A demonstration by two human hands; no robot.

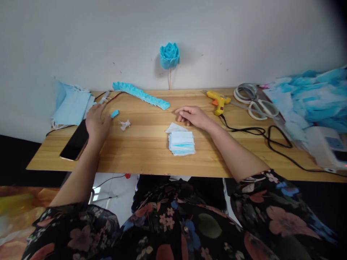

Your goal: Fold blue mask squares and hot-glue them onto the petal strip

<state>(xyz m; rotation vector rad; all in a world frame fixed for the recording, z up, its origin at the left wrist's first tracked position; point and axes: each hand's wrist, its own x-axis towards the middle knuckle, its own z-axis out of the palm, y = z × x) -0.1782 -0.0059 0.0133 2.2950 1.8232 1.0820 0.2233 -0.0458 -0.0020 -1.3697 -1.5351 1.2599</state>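
Note:
My left hand [97,121] is over the left part of the table, beside a dark phone [74,141], with its thumb and fingers apart. Just right of it lies a small blue folded piece [114,113]. Its fingertips are partly hidden, close to a clear packet with a white tie [105,97]. My right hand [193,116] hovers or rests mid-table, index finger stretched out and nothing visible in it. Below that hand sits a stack of cut white and blue mask pieces [182,143], topped by a folded white piece [176,128]. A row of folded blue pieces [141,94] runs along the back.
A blue fabric rose [170,56] on a stick stands against the wall. Face masks [72,106] are piled at left. To the right lie a yellow glue gun [218,101], scissors [261,108], blue scraps [311,95] and a white device [326,148]. A black cord [244,130] crosses the table.

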